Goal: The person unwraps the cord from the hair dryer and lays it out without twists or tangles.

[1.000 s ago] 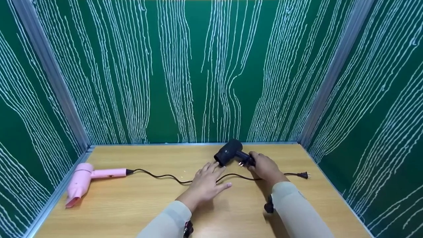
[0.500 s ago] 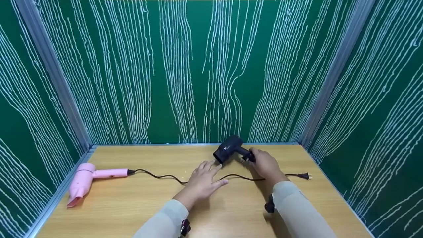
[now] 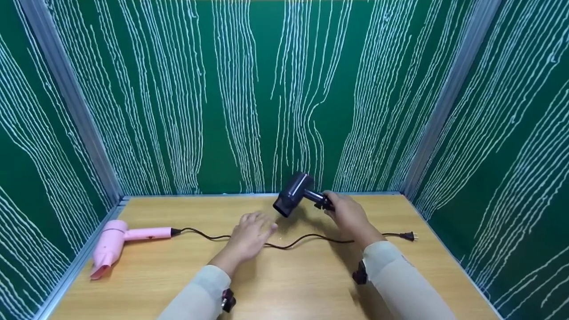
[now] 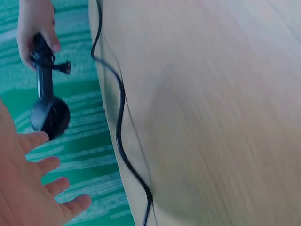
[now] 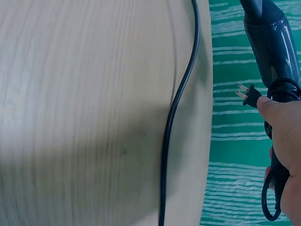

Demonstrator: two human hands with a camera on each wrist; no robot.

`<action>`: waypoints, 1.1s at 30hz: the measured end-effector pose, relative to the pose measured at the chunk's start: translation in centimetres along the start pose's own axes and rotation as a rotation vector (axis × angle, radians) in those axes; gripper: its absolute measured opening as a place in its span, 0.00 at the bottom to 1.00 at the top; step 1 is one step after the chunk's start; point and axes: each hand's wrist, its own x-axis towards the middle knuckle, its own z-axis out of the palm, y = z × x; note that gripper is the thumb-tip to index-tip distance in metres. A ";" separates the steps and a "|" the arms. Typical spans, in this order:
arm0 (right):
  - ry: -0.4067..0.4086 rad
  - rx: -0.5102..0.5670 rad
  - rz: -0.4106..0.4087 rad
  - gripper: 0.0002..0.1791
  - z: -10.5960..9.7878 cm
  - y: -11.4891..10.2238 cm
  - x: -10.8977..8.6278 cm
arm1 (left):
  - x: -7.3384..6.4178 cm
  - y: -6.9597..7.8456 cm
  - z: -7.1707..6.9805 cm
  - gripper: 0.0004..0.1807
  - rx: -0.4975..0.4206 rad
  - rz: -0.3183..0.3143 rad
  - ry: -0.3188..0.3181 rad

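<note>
My right hand (image 3: 349, 215) grips the handle of a black hair dryer (image 3: 294, 192), held over the back of the table with its nozzle tilted down and left. The dryer's cord (image 5: 273, 183) is bundled along the handle under that hand, and its two-pronged plug (image 5: 252, 96) sticks out beside the thumb. My left hand (image 3: 251, 235) is held with fingers spread to the left of the nozzle, holding nothing. Beneath it runs the black cord (image 3: 202, 235) of a pink hair dryer (image 3: 110, 242), which lies at the table's left side.
The pink dryer's cord stretches across the wooden table (image 3: 284, 284) and passes behind my right wrist to its plug (image 3: 408, 236) at the right. Green panels with white wavy lines (image 3: 231, 98) stand along the back and both sides, joined by metal posts (image 3: 438, 111).
The black hair dryer has risen and shifted left in my right hand. My left hand has drawn away from its nozzle, toward the left. The pink hair dryer stays put.
</note>
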 end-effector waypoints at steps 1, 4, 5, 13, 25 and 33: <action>0.006 0.003 -0.008 0.32 -0.1 -0.3 0.0 | -0.1 -0.4 -0.4 0.46 -0.014 -0.015 0.009; 0.031 0.011 -0.046 0.30 -0.1 -1.3 0.1 | -0.4 -1.7 -1.5 0.46 -0.073 -0.077 0.033; 0.042 0.012 -0.065 0.29 -0.1 -1.6 0.0 | -0.4 -2.1 -1.8 0.45 -0.095 -0.095 0.046; 0.095 0.002 -0.209 0.31 0.1 -4.7 -0.1 | -0.7 -4.7 -4.3 0.44 -0.343 -0.262 0.083; 0.091 -0.013 -0.395 0.29 0.5 -10.1 -1.3 | -1.2 -5.6 -5.0 0.39 -0.653 -0.376 0.153; 0.083 -0.039 -0.493 0.29 1.1 -12.5 -2.2 | -1.9 -5.1 -5.7 0.54 -0.904 -0.439 0.018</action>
